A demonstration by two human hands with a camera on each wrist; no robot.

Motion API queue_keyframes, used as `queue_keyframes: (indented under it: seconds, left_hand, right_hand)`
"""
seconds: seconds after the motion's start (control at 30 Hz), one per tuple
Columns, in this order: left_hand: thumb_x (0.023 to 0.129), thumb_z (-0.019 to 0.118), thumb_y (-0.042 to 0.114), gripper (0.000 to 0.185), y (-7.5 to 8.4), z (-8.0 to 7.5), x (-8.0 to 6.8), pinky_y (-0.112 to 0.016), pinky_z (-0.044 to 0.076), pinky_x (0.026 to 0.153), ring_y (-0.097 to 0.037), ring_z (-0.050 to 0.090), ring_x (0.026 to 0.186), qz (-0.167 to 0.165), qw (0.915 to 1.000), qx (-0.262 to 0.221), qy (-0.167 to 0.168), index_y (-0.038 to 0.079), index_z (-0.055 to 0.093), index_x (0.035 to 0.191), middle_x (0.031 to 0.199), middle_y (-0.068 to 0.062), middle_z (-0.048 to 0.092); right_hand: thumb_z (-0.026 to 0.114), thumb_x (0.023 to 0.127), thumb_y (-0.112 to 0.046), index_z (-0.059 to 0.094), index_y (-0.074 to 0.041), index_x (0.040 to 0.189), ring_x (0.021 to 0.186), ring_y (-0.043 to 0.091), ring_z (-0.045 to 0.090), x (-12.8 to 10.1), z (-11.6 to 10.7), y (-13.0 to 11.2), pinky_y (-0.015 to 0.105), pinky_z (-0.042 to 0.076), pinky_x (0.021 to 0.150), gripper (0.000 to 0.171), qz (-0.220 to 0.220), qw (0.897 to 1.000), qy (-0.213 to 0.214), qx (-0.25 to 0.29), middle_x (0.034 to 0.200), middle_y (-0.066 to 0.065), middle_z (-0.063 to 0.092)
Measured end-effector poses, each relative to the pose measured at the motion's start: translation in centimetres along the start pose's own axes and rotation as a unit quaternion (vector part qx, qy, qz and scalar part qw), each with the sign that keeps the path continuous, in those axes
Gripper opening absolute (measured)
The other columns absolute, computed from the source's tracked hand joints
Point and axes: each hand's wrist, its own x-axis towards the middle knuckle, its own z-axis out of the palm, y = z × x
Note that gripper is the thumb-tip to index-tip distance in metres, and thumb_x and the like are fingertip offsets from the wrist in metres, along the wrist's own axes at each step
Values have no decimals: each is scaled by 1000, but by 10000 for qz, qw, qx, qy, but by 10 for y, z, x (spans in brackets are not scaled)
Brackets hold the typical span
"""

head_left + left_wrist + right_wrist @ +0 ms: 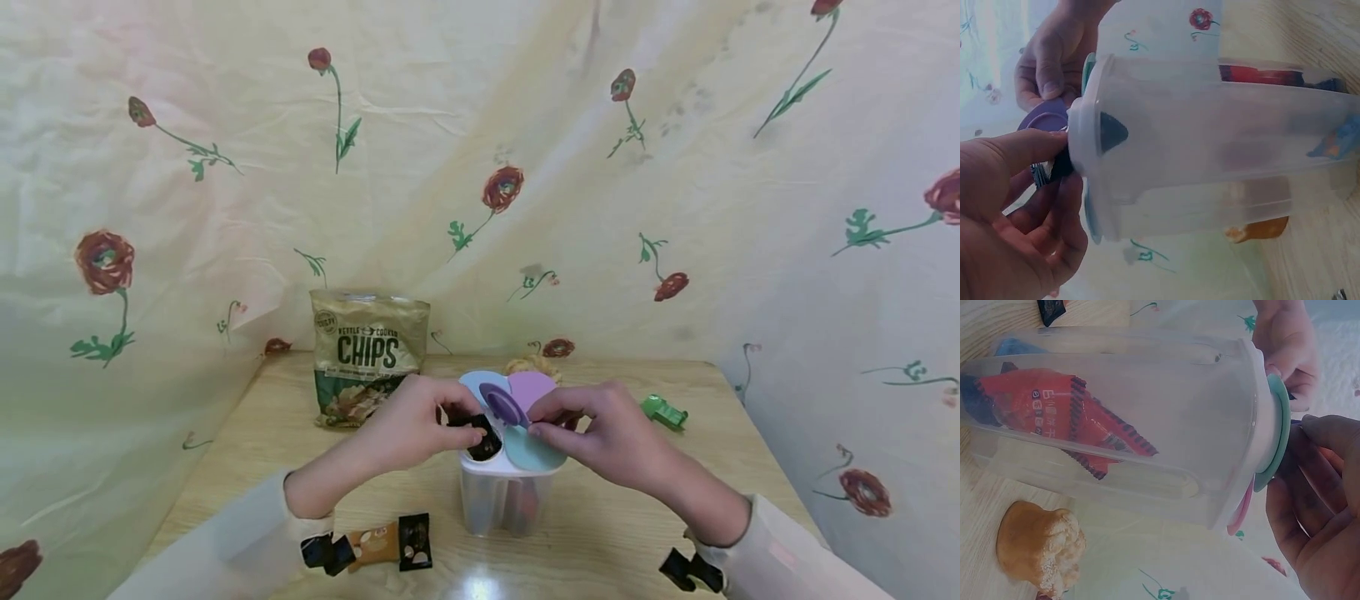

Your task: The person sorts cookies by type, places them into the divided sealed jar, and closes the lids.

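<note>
A clear plastic storage container [480,500] with a white top and several coloured flap lids stands upright on the table. My left hand [420,421] pinches a small black snack packet [484,443] in the front-left opening; its dark lower corner [1112,131] shows inside the wall in the left wrist view. With thumb and fingers, my right hand [607,429] holds the purple lid [502,405] tilted up. Light blue [472,383], pink-violet [532,384] and teal [536,452] lids lie flat over the other openings. Inside another compartment is a red snack packet [1038,403].
A chips bag [367,358] stands at the back left. Behind the container sits a bread roll [1041,544]. A green toy vehicle [665,412] lies to the right. An orange-and-black wrapped snack [415,542] is near my left wrist. Floral cloth [420,208] hangs around the table.
</note>
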Motion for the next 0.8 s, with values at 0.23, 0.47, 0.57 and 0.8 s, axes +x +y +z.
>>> queue_keyframes:
  seconds: [0.23,0.47,0.57,0.8]
  left_hand:
    - [85,76,28,8,6,6,2,-23,49,67,0,60,80,59,9983,543,-221,29,76,93,88,22,68]
    - [87,73,24,6,8,5,1,-24,48,67,-3,57,77,112,9972,720,-136,29,77,89,86,23,65]
    - [87,73,24,7,7,5,1,-23,45,60,-4,53,69,49,9967,805,-115,31,77,87,83,24,65]
    - [85,75,28,5,8,6,3,-23,36,48,-7,45,56,-190,9945,1026,-96,31,78,85,77,24,67]
  right_hand:
    - [74,86,-17,73,-25,90,69,2,65,-1,0,1,23,53,60,9,92,9999,-60,20,83,-15,71]
    - [74,86,-14,73,-25,91,69,3,64,-1,0,0,24,53,59,12,41,10000,-23,-21,84,-12,71]
    - [74,86,-14,73,-25,91,70,2,64,-1,0,0,23,53,58,12,31,10000,-20,-35,84,-12,71]
    - [74,87,-14,73,-25,91,69,2,64,-1,0,1,23,53,58,12,20,10000,-22,-56,84,-12,71]
